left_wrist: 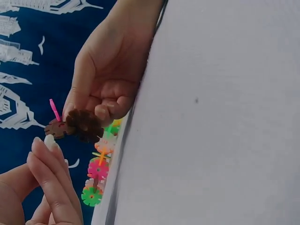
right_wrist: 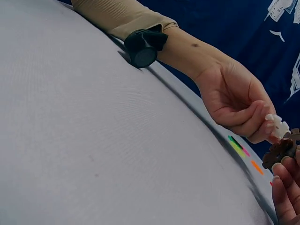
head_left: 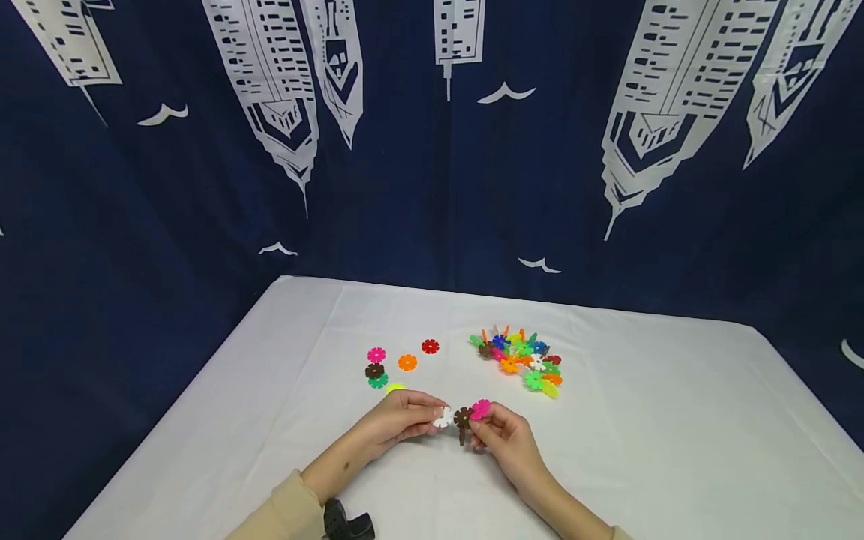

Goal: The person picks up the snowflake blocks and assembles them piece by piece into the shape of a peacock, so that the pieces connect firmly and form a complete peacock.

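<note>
Between the thumb and fingers of my left hand [head_left: 403, 417] a white notched plastic disc [head_left: 442, 418] is pinched. My right hand [head_left: 508, 442] grips a small joined piece made of two brown notched discs [head_left: 463, 417] and a pink one [head_left: 481, 409]. In the left wrist view the brown discs [left_wrist: 85, 125] stand at an angle to each other, with the pink disc [left_wrist: 55, 109] edge-on above them. The white disc [right_wrist: 277, 125] is right at the brown ones in the right wrist view. Fingers partly hide the discs in both hands.
On the white table [head_left: 641, 420], beyond my right hand, lies a heap of joined colourful discs [head_left: 520, 356]. Loose discs lie farther left: a red one [head_left: 430, 346], an orange one [head_left: 407, 362], and a pink, brown and green cluster [head_left: 375, 370]. A yellow disc [head_left: 395, 387] is partly behind my left hand.
</note>
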Motion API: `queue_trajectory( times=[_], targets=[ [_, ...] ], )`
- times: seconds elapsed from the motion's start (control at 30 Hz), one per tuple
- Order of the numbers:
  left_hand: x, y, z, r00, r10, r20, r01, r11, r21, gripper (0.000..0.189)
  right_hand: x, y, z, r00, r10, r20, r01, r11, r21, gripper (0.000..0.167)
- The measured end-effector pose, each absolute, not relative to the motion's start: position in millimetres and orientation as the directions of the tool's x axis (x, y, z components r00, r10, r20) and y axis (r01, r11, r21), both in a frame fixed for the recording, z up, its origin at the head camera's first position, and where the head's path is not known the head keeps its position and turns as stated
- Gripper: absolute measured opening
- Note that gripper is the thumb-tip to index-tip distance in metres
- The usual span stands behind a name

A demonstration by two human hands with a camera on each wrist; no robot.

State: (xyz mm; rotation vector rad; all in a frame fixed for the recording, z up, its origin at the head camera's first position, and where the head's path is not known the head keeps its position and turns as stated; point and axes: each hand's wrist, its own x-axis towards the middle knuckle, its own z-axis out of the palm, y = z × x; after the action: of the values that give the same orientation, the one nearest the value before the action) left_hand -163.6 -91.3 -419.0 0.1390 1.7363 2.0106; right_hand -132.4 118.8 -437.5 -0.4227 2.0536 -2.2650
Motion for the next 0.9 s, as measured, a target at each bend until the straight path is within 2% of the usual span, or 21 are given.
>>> queue_trajectory(
  times=[0.1, 0.23, 0.5, 0.77, 0.9],
  targets=[
    [-164.2, -90.7, -419.6, -0.876, 0.416, -0.243, -0.309, -0.100, 0.946, 0.024, -133.5, 119.9, -440.7, -0.934, -0.249, 0.256, -0.237, -0.105, -0.966, 0.010],
    [-163.2, -89.6, -421.9, -0.870, 0.415, -0.266, -0.336, -0.105, 0.936, 0.023, -135.3, 120.7, -443.7, -0.907, -0.279, 0.316, -0.303, -0.091, -0.949, 0.002],
    [-155.2, -83.5, -424.6, -0.866, 0.380, -0.325, -0.390, -0.109, 0.914, 0.023, -131.6, 119.4, -446.5, -0.862, -0.256, 0.437, -0.467, 0.068, -0.882, 0.007],
    [-149.1, -79.5, -419.1, -0.873, 0.345, -0.343, -0.399, -0.103, 0.911, 0.022, -128.6, 115.3, -445.7, -0.825, -0.252, 0.505, -0.542, 0.103, -0.834, 0.016],
    [-153.6, -78.8, -420.4, -0.880, 0.343, -0.329, -0.385, -0.108, 0.916, 0.022, -133.4, 112.5, -443.5, -0.827, -0.218, 0.518, -0.551, 0.128, -0.825, 0.020]
  ],
)
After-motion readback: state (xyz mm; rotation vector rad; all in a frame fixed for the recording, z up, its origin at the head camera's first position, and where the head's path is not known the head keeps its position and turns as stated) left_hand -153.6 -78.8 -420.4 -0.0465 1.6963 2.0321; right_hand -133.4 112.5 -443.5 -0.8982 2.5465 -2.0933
